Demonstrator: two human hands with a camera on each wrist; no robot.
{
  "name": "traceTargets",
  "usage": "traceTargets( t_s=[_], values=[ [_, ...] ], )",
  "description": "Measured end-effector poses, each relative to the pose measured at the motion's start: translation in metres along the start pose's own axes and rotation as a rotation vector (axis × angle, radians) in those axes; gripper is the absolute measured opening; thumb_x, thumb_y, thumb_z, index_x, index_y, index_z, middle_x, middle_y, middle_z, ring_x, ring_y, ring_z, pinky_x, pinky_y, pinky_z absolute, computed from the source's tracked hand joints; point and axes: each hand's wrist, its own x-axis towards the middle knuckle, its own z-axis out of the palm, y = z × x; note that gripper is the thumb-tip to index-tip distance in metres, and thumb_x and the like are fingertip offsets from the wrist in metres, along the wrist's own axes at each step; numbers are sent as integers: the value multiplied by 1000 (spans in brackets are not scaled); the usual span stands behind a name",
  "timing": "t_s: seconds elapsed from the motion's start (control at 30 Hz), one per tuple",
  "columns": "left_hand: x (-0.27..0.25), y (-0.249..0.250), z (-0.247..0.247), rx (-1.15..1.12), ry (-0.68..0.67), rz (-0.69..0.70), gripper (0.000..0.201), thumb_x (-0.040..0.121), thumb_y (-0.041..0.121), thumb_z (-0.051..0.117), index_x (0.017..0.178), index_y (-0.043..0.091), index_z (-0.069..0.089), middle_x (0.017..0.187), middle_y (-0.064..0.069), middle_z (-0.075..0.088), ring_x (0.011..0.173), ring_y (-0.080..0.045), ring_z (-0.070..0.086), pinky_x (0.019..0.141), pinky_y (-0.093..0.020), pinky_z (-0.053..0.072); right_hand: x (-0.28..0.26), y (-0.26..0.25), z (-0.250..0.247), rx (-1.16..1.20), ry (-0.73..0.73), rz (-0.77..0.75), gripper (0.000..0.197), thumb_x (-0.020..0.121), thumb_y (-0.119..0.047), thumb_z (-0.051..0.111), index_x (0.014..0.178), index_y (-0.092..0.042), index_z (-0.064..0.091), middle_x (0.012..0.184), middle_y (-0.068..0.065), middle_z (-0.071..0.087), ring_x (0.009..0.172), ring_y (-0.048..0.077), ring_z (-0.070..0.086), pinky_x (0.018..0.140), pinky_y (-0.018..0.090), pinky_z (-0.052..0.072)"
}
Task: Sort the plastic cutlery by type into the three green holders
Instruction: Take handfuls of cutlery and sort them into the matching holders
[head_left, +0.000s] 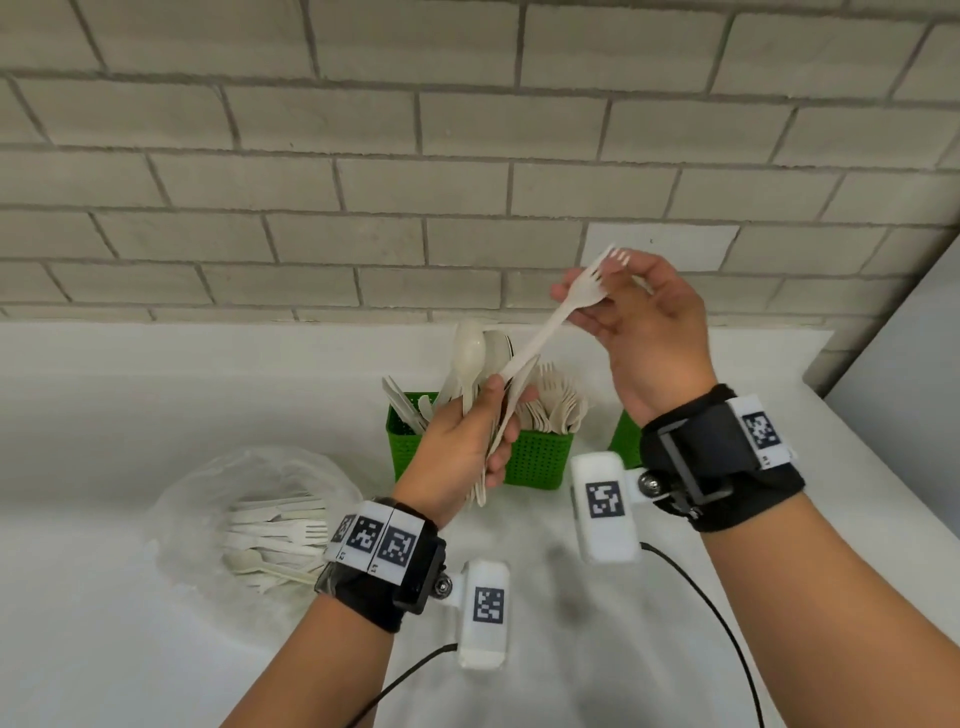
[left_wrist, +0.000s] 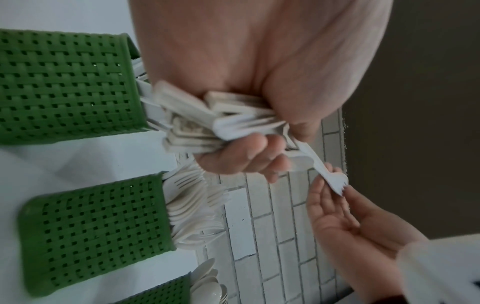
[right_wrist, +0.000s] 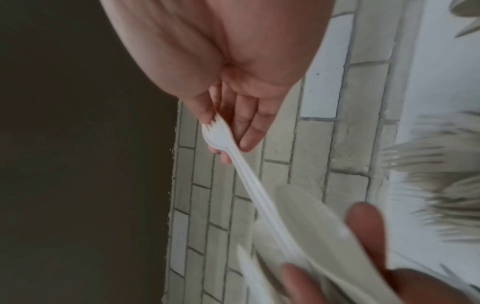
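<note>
Here the left hand (head_left: 462, 441) is raised above the white bench (head_left: 156, 395), its fingers curled tightly round a bundle of plastic cutlery (head_left: 485, 415); in the left wrist view the handle ends of that bundle (left_wrist: 197, 123) fan out of the fist. One white fork (head_left: 561, 312) slants up and to the right out of the bundle, its handle still among the other pieces, and the right hand (head_left: 644, 332) meets it at the tined end. The right fingers lie loosely extended beside the fork's head, with the thumb on the far side; the right wrist view shows the tines (right_wrist: 210, 123) against the thumb tip and the fingertips (right_wrist: 249, 142) alongside the neck, a light pinch rather than a full grip. Behind the hands stand the green holders. The left holder (head_left: 405, 441) has flat knife-like pieces leaning in it, the middle holder (head_left: 540, 457) is packed with forks (head_left: 558, 405), and the right holder (head_left: 626, 441) is mostly hidden by the right wrist; the left wrist view shows spoon bowls (left_wrist: 207, 281) rising from the third one. Spoons (head_left: 475, 353) stick up above the left fist, though whether they are in the fist or a holder cannot be told. To the left on the bench lies a clear plastic bag (head_left: 208, 493) with more loose cutlery (head_left: 275, 535) inside, forks and at least one spoon. A brick wall (head_left: 363, 156) rises behind the bench.
</note>
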Motion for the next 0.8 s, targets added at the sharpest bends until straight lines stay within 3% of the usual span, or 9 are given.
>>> traceTargets(
  t_s=[0.13,0.2,0.27,0.33,0.4,0.5,0.67,0.73,0.8],
  values=[
    [-5,-2,-3,68,9,1,46,102,43,43,99,6,68,65,1,53,47,-12,39,42,-23,30,-2,-16,1,168,96,23,17,102,-11,42,94,-16,56,68,3,57,57,18,57,59,31,51],
    [-6,-3,-3,180,40,31,44,100,43,46,84,6,63,61,2,51,48,-13,39,43,-24,31,-6,-19,3,44,91,7,19,102,-13,42,91,-17,58,64,-4,53,48,12,45,48,24,39],
    [-6,-5,-3,280,46,92,44,98,45,48,74,10,56,58,2,49,48,-12,40,45,-21,33,-11,-19,6,-261,-32,-41,12,98,-15,54,89,-14,61,62,-16,60,47,5,48,44,20,37],
    [-5,-8,-4,409,27,172,45,98,47,49,72,11,56,58,1,49,49,-11,43,50,-22,35,-17,-15,9,-582,-245,-62,15,88,-25,70,88,-10,67,74,-14,70,65,2,63,56,18,49],
    [-4,-11,-5,587,34,243,43,99,44,48,73,10,56,58,5,50,52,-9,45,54,-27,36,-19,-11,8,-779,-404,-20,21,82,-35,75,86,-15,72,83,-5,72,79,7,67,71,25,54],
    [-1,-14,-9,781,76,362,41,96,49,46,87,11,58,69,2,56,60,-13,50,59,-35,41,-18,-9,7,-911,-522,25,18,80,-35,77,79,-17,72,79,-2,71,75,10,66,71,28,51],
    [1,-14,-16,927,98,422,30,99,40,49,100,12,60,80,0,62,69,-17,55,63,-36,44,-16,-8,4,-764,-486,67,16,81,-23,78,75,-9,71,71,3,71,68,20,67,63,29,51],
    [-1,-15,-19,949,104,421,29,98,40,50,100,13,59,80,2,60,70,-16,55,63,-34,44,-14,-7,2,-613,-382,126,17,81,-18,78,73,-6,70,54,-2,62,48,14,56,48,21,43],
    [-4,-17,-24,913,87,353,23,98,37,52,102,15,59,82,6,61,72,-11,57,65,-32,46,-9,-9,-2,-501,-259,133,17,80,-19,78,73,-7,69,49,-4,54,43,11,43,42,18,34]
  ],
)
